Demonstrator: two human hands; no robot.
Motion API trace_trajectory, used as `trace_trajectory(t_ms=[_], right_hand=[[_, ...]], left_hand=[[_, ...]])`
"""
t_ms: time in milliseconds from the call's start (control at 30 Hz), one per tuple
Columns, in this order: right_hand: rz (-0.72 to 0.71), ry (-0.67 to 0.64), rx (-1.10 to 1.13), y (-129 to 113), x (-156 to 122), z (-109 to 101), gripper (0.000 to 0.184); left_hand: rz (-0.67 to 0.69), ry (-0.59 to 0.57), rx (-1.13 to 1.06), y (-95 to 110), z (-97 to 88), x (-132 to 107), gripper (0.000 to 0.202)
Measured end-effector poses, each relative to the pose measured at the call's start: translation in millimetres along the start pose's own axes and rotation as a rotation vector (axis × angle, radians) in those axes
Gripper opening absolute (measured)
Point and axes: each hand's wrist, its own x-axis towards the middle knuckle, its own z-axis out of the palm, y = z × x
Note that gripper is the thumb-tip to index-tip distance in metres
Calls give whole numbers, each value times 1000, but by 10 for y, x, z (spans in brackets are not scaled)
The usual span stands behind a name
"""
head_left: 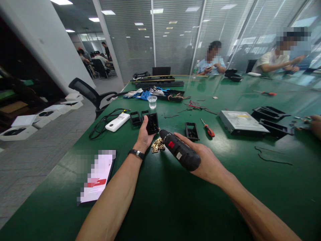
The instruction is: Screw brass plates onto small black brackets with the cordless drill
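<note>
My left hand (144,138) is closed on a black plastic housing (152,123), thumb along its left edge. Wrapped round a black cordless drill (179,149) is my right hand (204,159). The drill's front end points up and left at the housing's lower right corner; whether the bit touches it I cannot tell. Just below the housing lies a small pile of brass-coloured metal pieces (157,145). Another black frame (192,131) rests right of the drill, and a black frame (135,118) stands left of my left hand.
Around the green table (225,207) are a white power bank (117,122), a tablet (100,177), a plastic cup (152,102), a red screwdriver (209,130) and a metal box (242,122). Gloves (144,94) and wires lie farther back. Two people sit across; another person's hand (316,126) is at right.
</note>
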Motion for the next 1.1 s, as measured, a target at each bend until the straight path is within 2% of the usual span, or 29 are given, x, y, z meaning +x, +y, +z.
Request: trace_trajectory(t_ms=[167, 600, 1100], right_hand=[[-25, 2, 0, -14, 6, -1, 88], [-33, -3, -18, -19, 8, -11, 95], [-2, -22, -24, -52, 13, -38, 93]], left_hand=[[4, -2, 12, -2, -9, 8, 52], [-7, 17, -11, -6, -9, 21, 51], [-7, 0, -9, 6, 4, -1, 49]])
